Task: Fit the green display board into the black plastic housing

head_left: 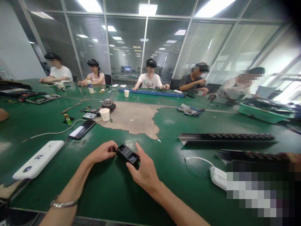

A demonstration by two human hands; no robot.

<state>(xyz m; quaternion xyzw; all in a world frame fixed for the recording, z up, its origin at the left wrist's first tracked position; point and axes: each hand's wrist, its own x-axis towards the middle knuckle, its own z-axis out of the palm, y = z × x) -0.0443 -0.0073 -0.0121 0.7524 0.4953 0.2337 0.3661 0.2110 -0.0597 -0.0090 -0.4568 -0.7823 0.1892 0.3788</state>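
Observation:
A small black box-shaped electronic device with a little screen and buttons on its face is held tilted just above the green table. My right hand grips its right end, thumb on the near side and fingers on the far side. At the opposite end is my left hand, its fingers pinched together against the device's corner. Something dark shows between those fingertips, too small to make out. A metal bracelet circles my left wrist.
Left of my arms lie a white power bank and a phone. A paper cup stands beyond. Black metal rails and a white cabled device lie right. Gloves and a green basket are farther back. Several people sit across the table.

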